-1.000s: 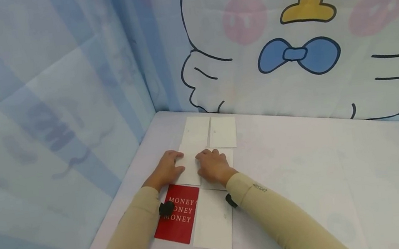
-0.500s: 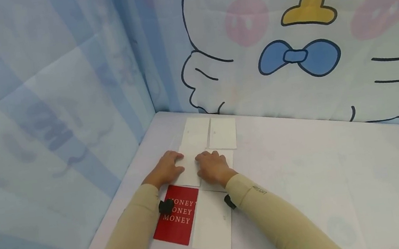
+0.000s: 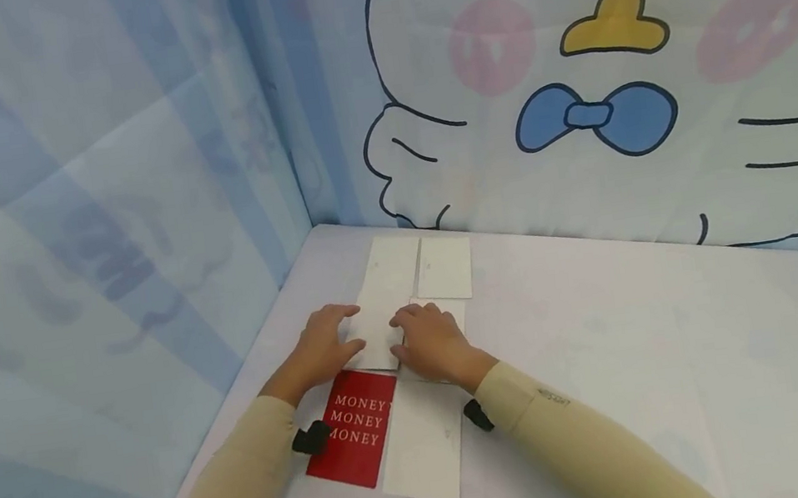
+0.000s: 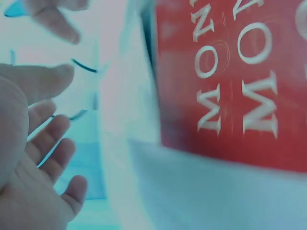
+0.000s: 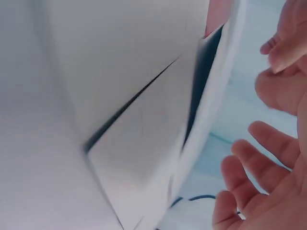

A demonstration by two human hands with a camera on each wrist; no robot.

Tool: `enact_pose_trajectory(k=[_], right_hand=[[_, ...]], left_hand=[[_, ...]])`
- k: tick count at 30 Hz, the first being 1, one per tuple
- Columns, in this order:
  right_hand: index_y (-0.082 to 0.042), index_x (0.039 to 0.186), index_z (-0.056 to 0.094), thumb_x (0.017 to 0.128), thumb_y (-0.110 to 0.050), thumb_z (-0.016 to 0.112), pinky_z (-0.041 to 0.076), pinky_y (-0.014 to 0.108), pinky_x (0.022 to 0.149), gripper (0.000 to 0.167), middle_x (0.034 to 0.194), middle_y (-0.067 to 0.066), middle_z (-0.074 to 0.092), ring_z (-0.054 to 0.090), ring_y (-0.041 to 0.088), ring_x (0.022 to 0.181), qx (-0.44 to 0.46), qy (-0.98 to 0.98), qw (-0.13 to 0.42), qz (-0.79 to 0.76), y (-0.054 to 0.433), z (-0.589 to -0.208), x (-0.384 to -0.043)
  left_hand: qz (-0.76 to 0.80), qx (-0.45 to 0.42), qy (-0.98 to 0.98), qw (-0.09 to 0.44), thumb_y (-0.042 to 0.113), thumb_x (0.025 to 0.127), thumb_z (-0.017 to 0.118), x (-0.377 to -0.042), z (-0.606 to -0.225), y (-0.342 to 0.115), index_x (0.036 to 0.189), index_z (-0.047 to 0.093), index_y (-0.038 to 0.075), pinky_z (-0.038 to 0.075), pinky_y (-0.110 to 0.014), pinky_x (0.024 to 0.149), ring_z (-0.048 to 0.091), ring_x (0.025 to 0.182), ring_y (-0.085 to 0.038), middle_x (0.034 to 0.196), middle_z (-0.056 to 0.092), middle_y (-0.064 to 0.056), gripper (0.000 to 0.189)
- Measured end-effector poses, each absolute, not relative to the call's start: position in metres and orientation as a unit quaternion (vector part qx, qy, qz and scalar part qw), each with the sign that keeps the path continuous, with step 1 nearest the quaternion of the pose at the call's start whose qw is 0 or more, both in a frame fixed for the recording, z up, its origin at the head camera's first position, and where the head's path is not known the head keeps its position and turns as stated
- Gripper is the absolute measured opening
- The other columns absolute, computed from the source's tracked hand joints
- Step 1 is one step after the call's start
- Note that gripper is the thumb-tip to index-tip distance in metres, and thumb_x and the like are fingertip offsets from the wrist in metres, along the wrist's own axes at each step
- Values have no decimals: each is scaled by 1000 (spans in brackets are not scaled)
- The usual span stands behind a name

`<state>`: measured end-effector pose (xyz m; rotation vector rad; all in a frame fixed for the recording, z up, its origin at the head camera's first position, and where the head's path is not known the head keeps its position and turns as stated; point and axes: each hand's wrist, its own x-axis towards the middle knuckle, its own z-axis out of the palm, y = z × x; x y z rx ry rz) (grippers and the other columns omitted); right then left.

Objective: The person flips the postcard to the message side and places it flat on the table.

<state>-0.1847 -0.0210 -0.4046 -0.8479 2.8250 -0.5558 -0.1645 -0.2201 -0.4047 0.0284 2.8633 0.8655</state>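
In the head view, a white card lies flat between my two hands. My left hand is at its left edge, thumb and fingers spread apart and gripping nothing. My right hand hovers over or rests on another white card, its fingers loosely bent; contact is hard to tell. Both wrist views show spread fingers with nothing pinched. Below the left hand lies a red card printed "MONEY" in white, partly behind a black wrist strap. To its right lies a plain white card.
Two more white cards, one at the far left and one beside it, lie near the back edge of the pale tabletop. Patterned cloth walls rise at the left and back.
My left hand has drawn slightly back and left, its fingers straighter than before. My right wrist has shifted a little right. The cards lie about where they were.
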Motion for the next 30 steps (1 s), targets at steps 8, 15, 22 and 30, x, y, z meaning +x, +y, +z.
enact_pose_trajectory(k=[8,15,22,30], right_hand=[[-12,135,60,89,-36,75,46,50,96,55,132,6,63,57,27,116,-345,915,77,-197,-1,-397,-136],[-14,137,57,83,-49,78,45,41,94,67,132,2,62,55,22,115,-382,909,95,-134,-15,-399,-101],[-17,134,58,75,-60,79,42,36,85,76,122,-2,63,51,18,109,-392,911,108,-66,-33,-406,-81],[-18,131,59,73,-60,80,41,38,83,75,117,-2,63,50,18,105,-384,916,108,-41,-40,-412,-73]], left_hand=[[296,55,948,106,18,84,81,-95,-391,-232,144,49,5,46,-55,99,44,131,-37,142,49,-18,69],[280,46,948,142,20,71,91,-54,-396,-235,140,52,7,36,-64,103,45,128,-34,136,54,-12,80],[259,33,954,148,20,64,94,-37,-409,-239,138,55,8,36,-64,101,47,125,-32,131,57,-8,84],[260,44,954,146,28,66,93,-35,-413,-246,136,59,12,39,-61,99,49,121,-29,127,59,-5,80]])
